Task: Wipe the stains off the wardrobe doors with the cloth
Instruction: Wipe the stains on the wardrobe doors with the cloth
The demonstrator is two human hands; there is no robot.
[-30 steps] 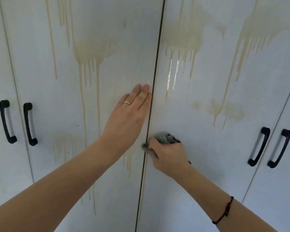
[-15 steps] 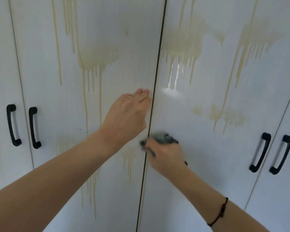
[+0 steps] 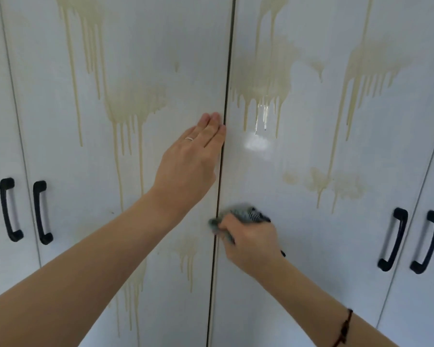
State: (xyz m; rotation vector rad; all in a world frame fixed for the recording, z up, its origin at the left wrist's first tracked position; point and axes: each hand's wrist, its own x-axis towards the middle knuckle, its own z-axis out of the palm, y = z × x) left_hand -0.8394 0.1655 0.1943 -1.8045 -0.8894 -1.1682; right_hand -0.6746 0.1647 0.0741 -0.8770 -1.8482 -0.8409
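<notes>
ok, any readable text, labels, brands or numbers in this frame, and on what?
None to read. The wardrobe doors carry only stains; the handles are plain black; the cloth in the right hand is blurred, patterned, no letters visible; the ring on the left hand is too small to tell.

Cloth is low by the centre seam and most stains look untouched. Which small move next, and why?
Probably sweep the cloth upward along the right door. The right hand grips it beside the centre seam, and the big drip stain on that door lies directly above, its lower runs glossy and apparently wet. The left hand rests flat on the left door, bracing it.
</notes>
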